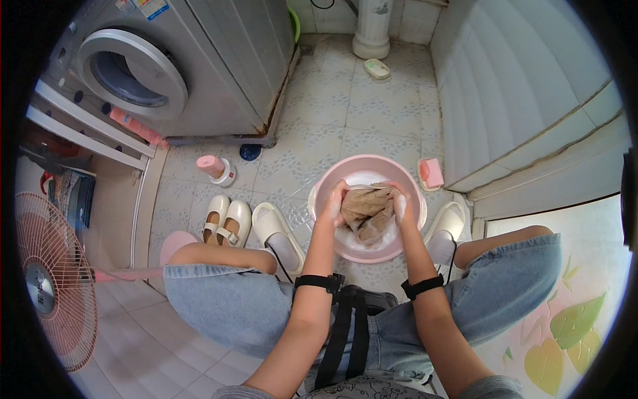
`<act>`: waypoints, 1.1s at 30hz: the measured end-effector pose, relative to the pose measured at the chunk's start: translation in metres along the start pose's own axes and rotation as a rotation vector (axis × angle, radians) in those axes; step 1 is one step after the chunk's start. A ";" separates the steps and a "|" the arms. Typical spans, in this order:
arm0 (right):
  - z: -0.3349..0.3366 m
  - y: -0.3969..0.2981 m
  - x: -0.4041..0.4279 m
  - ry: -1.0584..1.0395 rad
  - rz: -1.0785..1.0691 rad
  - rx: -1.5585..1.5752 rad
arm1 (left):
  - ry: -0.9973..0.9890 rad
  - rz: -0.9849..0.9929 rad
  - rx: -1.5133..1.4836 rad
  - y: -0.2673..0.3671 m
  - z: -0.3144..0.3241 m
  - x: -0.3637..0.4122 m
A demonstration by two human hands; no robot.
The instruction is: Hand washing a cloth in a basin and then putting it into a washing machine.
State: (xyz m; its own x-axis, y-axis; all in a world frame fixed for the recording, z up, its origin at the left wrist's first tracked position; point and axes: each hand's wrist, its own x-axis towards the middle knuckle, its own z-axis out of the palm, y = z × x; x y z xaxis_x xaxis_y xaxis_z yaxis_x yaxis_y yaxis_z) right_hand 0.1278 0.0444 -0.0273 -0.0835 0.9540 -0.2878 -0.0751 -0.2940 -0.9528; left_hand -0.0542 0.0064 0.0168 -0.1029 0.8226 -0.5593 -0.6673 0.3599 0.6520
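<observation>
A wet brown cloth (pixel 361 205) is stretched between my two hands over a pink plastic basin (pixel 370 258). My left hand (pixel 337 203) grips the cloth's left side, and suds cling to its wrist. At the upper right of the cloth, my right hand (pixel 400 200) holds it, also with foam on the skin. White soapy water (pixel 361 178) shows around the cloth, whose lower part hangs to the foam. The basin rests on the tiled floor between my feet. What kind of garment or cloth it is, I cannot tell.
Right of the basin lies a soap dish with pink soap (pixel 432 173). White Mary Jane shoes (pixel 234 222) and a pink-capped container (pixel 214 169) sit at the left. A washing machine (pixel 219 65) stands upper left, a pink fan (pixel 57 289) at far left. Another soap dish (pixel 377 69) lies by the pedestal.
</observation>
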 end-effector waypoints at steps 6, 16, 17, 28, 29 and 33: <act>0.044 -0.032 -0.018 0.009 0.052 -0.278 | 0.050 -0.175 -0.349 0.003 0.029 -0.012; 0.068 -0.022 0.011 0.105 -0.119 -1.225 | 0.082 -0.189 -0.464 -0.058 0.029 0.013; 0.076 -0.015 -0.009 0.103 -0.346 -1.272 | 0.095 -0.165 -0.489 -0.055 0.011 0.021; 0.092 -0.022 -0.055 0.001 -0.617 -1.267 | 0.074 -0.206 -0.422 -0.089 -0.025 0.055; 0.087 -0.017 -0.045 -0.013 -0.635 -1.263 | 0.079 -0.186 -0.432 -0.086 -0.023 0.059; 0.069 -0.045 -0.028 -0.034 0.160 -0.403 | 0.398 0.254 0.654 -0.057 -0.001 0.045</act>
State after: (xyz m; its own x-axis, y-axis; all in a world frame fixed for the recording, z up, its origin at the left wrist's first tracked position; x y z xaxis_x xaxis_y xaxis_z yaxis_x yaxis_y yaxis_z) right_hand 0.0655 0.0267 0.0306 -0.0956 0.8939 -0.4380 0.3351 -0.3855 -0.8597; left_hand -0.0215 0.0224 -0.0460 -0.5308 0.7396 -0.4139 -0.0339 0.4695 0.8823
